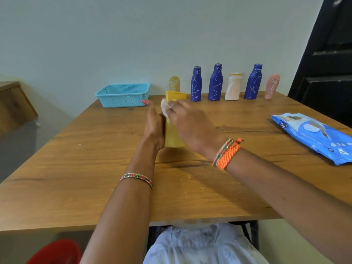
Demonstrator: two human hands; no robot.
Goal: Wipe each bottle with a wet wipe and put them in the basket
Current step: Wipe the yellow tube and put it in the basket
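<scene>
A wooden table [95, 168] fills the view, with a blue pack of wet wipes [314, 136] lying flat at its right edge and a pale blue perforated basket [122, 95], apparently empty, standing at the far left near the wall. Along the back of the table runs a row of bottles still waiting their turn: a small yellowish bottle [174, 83], three dark blue bottles [215, 82] scrawled with white lines, a white bottle [233, 87] and a small pink bottle [272, 85]. At the centre, a tall yellow bottle [172, 134] with a squared cap stands upright on the table between the person's hands. The left hand [155, 124] steadies it from the side, fingers wrapped round its body, while the right hand [187, 119] pinches a crumpled white wipe [164, 108] against the bottle's shoulder just under the cap. The bottle looks like smooth, stiff plastic, probably light and likely to turn slick once damp, so a firm hold round the middle of the body seems the safest place to grip it for the lift to the basket. Its colour is a plain, even yellow, the cap slightly darker, with no marks showing on the visible side.
</scene>
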